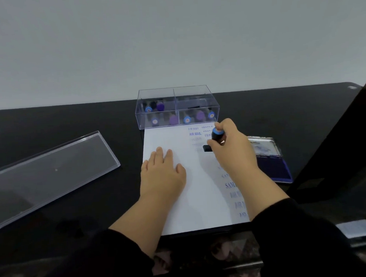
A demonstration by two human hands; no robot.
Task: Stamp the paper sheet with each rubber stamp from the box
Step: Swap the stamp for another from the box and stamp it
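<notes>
— Stamp (215, 139) first: where is it?

— Gripped in my right hand (231, 144), fingers curled round its black handle, the blue cap tipped toward the far edge of the table (69, 121). Its flat black base points down and to my left, at or just above the paper sheet (181, 192); I cannot tell whether it touches.

— And the other hand?

— My left hand (161, 174) lies spread, palm down, on the left half of the sheet, pinning it.

— Which way does the stamp lie from the free paper?

— It sits in the right half, toward the far edge, just below the blue "AIR MAIL" and "FRAGILE" prints. Its long axis leans from the base up and away toward the box (177, 108). More prints run down the right edge under my right forearm. The bare paper lies leftward, toward my left hand, so I judge any fresh print wants the base moved that way or pressed squarely where it is.

— Where do you ink?

— The ink pad (274, 167) lies open just beside the sheet's right edge, nearer my right hand.

— The box?

— Touching the sheet's far edge, more stamps standing in its compartments; its clear lid (51, 174) lies well apart toward the left edge.
</notes>
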